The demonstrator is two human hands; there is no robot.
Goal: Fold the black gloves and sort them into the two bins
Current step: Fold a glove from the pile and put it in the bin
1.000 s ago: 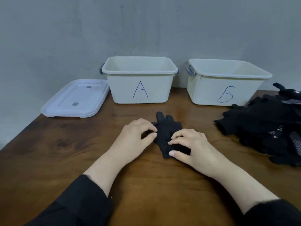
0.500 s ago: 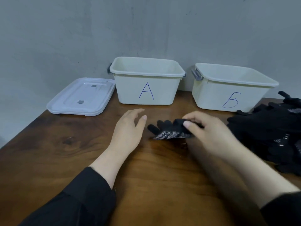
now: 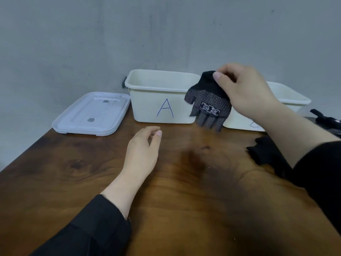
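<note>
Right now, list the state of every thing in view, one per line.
Right hand: raised, pinching the glove.
Glove: hanging in the air, dotted side showing.
Left hand: relaxed, holding nothing.
Bin A: uncovered.
Second bin: uncovered, partly hidden.
Lid: flat on the table.
Glove pile: on the table.

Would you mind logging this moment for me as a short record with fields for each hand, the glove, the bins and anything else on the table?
right hand: right hand raised, pinching the black glove by its cuff
glove: hangs in the air, dotted palm facing the camera, glove fingers down, in front of the gap between the bins
left hand: left hand holds nothing, fingers relaxed, low over the table
bin A: open, no glove visible inside
second bin: open, label mostly hidden by the arm
glove pile: at right edge
lid: flat, left of bin A
</note>
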